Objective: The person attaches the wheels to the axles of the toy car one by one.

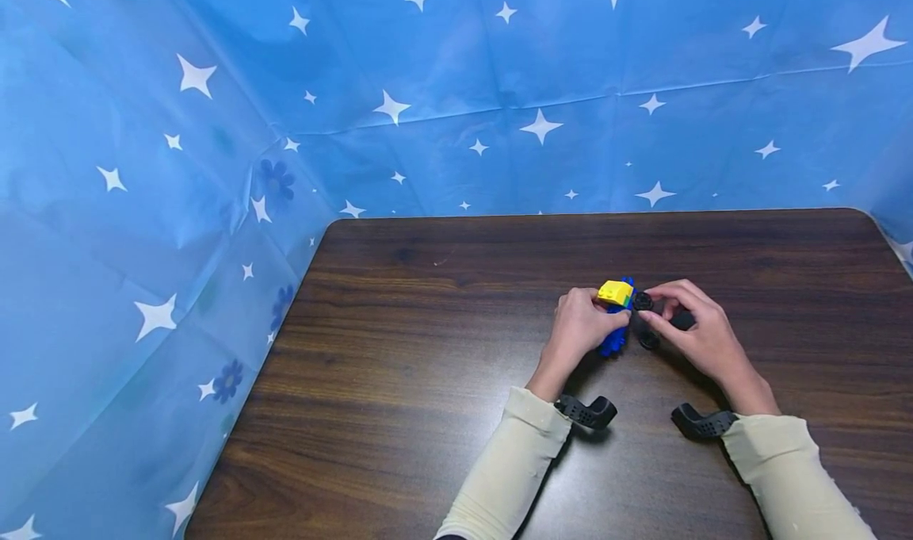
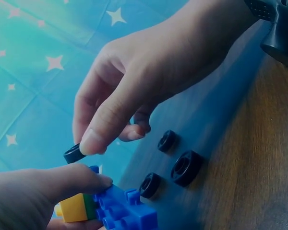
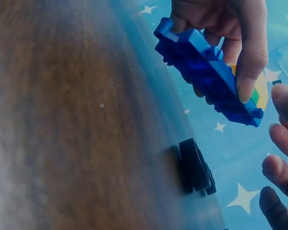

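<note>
My left hand grips a blue toy-block vehicle base, tilted on its side. A yellow brick and a thin green piece are attached to it. Small pegs stick out along the base, whose hollow underside shows in the right wrist view. Beside it, my right hand pinches a small black wheel between thumb and fingers. In the head view this wheel is close to the base's side; whether they touch, I cannot tell.
Three loose black wheels lie on the dark wooden table: a larger one and two smaller ones. They are near my right hand. A blue star-patterned cloth hangs behind the table and at its left. Each wrist wears a black camera mount.
</note>
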Motion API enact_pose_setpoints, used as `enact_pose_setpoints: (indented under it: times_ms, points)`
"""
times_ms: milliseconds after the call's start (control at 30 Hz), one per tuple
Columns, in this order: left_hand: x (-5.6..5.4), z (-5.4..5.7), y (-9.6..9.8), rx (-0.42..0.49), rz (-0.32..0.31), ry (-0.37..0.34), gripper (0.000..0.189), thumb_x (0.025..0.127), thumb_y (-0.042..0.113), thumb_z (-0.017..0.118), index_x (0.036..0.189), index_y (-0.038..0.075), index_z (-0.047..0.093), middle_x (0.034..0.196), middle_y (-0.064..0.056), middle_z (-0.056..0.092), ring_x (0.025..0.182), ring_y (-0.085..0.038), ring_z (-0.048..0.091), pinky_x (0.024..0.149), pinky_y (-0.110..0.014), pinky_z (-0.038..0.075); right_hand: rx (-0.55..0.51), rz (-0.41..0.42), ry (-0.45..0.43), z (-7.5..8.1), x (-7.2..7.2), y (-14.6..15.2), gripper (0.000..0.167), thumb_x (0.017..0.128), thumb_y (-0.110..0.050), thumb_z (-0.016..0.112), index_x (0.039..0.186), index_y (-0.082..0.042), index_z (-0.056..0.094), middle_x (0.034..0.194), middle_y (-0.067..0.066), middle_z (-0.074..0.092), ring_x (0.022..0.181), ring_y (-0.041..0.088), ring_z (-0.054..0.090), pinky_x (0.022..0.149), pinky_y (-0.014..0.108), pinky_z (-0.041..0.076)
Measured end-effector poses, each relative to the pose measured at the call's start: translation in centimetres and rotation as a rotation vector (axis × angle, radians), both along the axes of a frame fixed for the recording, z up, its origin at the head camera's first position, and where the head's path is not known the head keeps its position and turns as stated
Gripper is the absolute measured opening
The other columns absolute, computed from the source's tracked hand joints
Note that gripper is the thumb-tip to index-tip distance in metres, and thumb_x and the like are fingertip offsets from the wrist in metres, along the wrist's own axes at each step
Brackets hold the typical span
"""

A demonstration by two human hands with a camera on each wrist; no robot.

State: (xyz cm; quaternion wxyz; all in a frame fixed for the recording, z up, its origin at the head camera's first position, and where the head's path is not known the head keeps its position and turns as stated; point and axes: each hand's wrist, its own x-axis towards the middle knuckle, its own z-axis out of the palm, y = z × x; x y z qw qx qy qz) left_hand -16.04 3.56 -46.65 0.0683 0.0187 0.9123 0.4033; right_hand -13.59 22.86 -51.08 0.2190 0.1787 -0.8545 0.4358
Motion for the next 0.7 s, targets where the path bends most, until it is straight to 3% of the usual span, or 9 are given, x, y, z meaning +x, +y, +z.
enact_pose_setpoints:
  times_ms: [700]
  points:
    - [-0.16, 0.17, -0.35, 0.031, -0.065, -0.007, 0.029, 0.085, 0.033, 0.086, 0.081, 0.01, 0.068, 0.062, 0.008, 0.058, 0.055, -0.006, 0.05, 0.054, -0.018, 0.039, 0.044, -0.022, -0.019, 0.14, -0.08, -0.14, 0.037, 0.083, 0.0, 0.085, 0.117, -0.008, 0.073, 0.103, 0.006, 0.067, 0.08, 0.004, 0.051, 0.072, 0.018, 0.041]
